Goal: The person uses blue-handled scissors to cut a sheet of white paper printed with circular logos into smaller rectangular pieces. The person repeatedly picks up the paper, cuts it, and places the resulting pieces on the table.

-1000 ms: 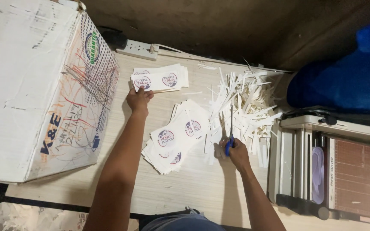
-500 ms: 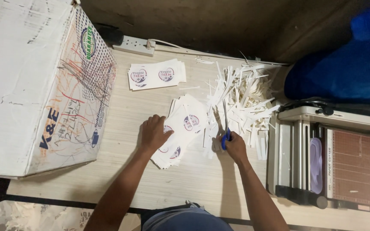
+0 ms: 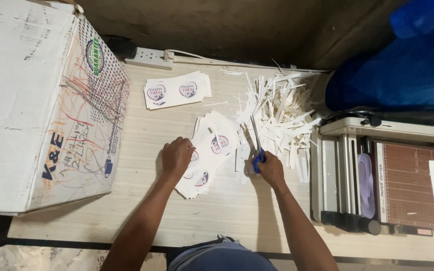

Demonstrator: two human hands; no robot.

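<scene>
My left hand [image 3: 177,156] rests palm-down on the left edge of a loose stack of white printed paper slips [image 3: 216,145] in the middle of the wooden table. My right hand [image 3: 269,169] grips blue-handled scissors [image 3: 256,145], their blades pointing away from me along the right side of that stack. A smaller, neater pile of the same printed slips [image 3: 177,90] lies farther back on the table, apart from both hands.
A heap of white paper trimmings [image 3: 280,113] lies right of the scissors. A big white cardboard box [image 3: 36,100] stands at the left. A paper cutter [image 3: 388,175] sits at the right, a blue bag [image 3: 403,65] behind it, a power strip [image 3: 149,57] at the back.
My left hand came back from the far pile of slips and now lies on the near stack. The right hand with the scissors has stayed in place.
</scene>
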